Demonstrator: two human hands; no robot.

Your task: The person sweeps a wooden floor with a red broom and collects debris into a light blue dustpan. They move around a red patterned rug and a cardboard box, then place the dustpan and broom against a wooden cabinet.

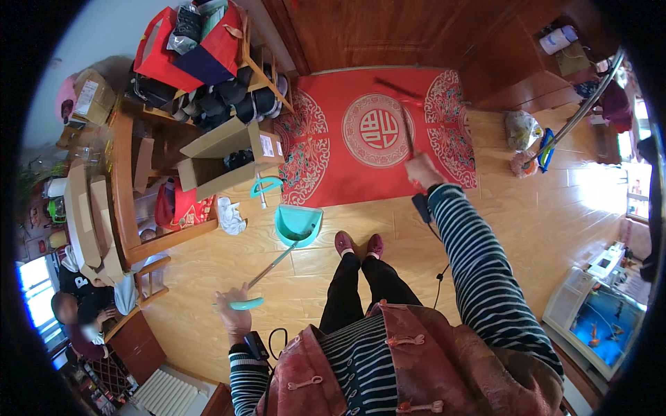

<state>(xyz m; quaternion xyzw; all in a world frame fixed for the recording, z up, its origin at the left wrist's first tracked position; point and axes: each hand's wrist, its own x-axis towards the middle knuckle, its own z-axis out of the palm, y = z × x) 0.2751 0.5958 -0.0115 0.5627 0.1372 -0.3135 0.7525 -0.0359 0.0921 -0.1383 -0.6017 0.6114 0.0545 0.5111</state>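
Observation:
My left hand (234, 317) is closed round the long handle of a turquoise dustpan (298, 224), just by its turquoise top grip. The pan lies on the wooden floor at the near left edge of the red mat (326, 170), and some small dark debris shows in it. My right hand (423, 172) is stretched forward, gripping the dark stick of a broom (407, 132). The broom's dark and red head, blurred, is over the far right part of the mat, close to the wooden door (395, 35).
An open cardboard box (220, 161) and a shoe rack (257, 90) stand left of the mat, with a red bag (215, 52) above. A white cloth (230, 216) lies nearby. At right are a plastic bag (522, 130) and a fish tank (600, 322). A person (87, 295) sits far left.

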